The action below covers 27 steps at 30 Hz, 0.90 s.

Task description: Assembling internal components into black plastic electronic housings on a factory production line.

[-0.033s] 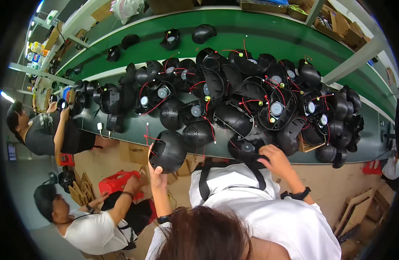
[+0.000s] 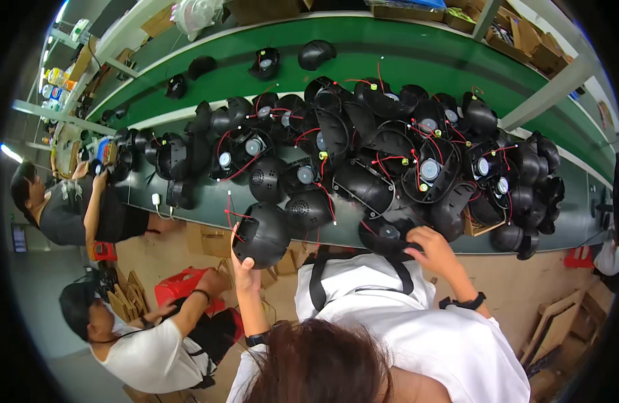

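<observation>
My left hand (image 2: 246, 269) grips a rounded black plastic shell (image 2: 264, 235) at the front edge of the bench. Red wires stick out of the shell's left side. To the right, my right hand (image 2: 431, 252) has its fingers bent over the rim of another black shell (image 2: 373, 235), which lies at the bench edge with a round speaker (image 2: 388, 232) inside. Between the two stands a shell with a speaker-hole pattern (image 2: 308, 209). The fingertips of my right hand are partly hidden by the shell's rim.
Many black shells with speakers and red wires are heaped on the dark bench (image 2: 208, 208). Behind runs a green conveyor belt (image 2: 235, 60) carrying several shells. One co-worker (image 2: 148, 342) sits at lower left near a red stool (image 2: 182, 285); another (image 2: 74, 208) works at far left.
My right hand has shifted slightly right along with the shell it touches. The seated co-worker's head and arm have moved a little. My left hand still holds its shell.
</observation>
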Available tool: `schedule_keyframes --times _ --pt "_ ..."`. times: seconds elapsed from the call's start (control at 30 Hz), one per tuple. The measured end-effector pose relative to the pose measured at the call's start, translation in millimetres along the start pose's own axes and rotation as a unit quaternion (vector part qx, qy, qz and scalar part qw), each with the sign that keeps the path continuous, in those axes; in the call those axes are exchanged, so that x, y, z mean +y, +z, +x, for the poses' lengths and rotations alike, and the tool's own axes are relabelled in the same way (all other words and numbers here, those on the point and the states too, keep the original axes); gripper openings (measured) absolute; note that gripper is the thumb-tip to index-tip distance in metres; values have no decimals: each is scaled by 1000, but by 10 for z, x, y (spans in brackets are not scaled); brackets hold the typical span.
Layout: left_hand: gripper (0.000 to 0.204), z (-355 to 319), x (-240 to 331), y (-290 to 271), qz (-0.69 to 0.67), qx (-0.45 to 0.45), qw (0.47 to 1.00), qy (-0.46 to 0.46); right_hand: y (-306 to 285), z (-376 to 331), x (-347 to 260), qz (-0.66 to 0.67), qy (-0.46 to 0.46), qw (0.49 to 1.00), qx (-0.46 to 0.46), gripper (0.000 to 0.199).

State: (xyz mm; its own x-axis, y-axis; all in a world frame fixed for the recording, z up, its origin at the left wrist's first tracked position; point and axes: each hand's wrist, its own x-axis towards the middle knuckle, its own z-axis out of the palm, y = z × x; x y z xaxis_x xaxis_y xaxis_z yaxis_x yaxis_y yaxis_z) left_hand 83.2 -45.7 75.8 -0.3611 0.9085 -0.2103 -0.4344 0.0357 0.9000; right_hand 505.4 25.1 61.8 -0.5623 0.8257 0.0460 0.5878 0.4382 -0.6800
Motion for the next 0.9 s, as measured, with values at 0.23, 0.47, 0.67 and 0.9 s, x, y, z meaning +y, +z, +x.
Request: schedule_keyframes --times 0.23,0.47,0.67,0.9 --pt "102 481 104 -42 139 49 987 66 -68 -239 -196 -58 81 995 7 24" --pt "108 882 -203 -431 374 204 884 192 94 78 -307 -81 134 986 61 44" --pt "114 946 -454 -630 457 243 809 277 365 261 -335 119 304 931 162 46" --pt "124 1205 -570 -748 442 269 817 255 199 329 -570 -40 304 951 43 59"
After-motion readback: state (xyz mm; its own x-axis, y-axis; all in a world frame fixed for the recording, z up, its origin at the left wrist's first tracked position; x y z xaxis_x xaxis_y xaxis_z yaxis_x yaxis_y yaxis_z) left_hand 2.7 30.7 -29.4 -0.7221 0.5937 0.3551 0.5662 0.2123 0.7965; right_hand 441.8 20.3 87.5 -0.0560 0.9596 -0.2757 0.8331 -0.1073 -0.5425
